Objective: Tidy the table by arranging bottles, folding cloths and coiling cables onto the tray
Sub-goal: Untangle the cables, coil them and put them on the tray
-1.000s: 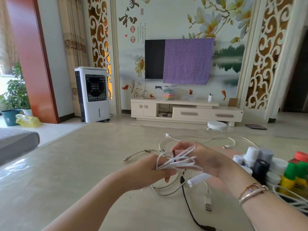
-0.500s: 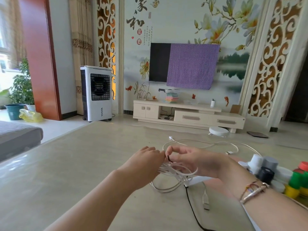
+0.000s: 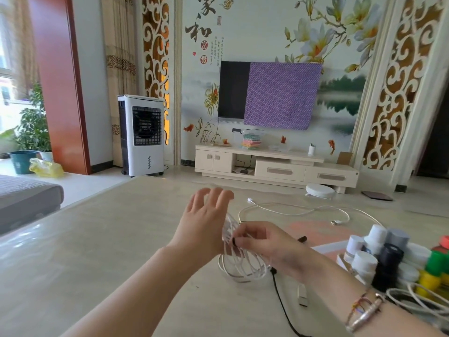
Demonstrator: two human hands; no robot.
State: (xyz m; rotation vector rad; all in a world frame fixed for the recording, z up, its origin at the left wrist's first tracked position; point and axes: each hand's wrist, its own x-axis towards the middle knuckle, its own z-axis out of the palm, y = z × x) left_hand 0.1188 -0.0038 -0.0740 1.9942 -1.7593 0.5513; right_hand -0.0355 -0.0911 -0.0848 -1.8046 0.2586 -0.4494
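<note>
Where television hangs (image 3: 234,90), glossy beige table (image 3: 97,239), cable (image 3: 291,210)

We see the left hand (image 3: 205,223) risen since half a second ago: then curled at the white cable coil (image 3: 239,262) with fingertips meeting the right hand (image 3: 263,242), now lifted with fingers spread, the loops wound about its palm and hanging below. The right hand, earlier level with the left, now pinches the coil low by the left wrist. The view has tilted up.
</note>
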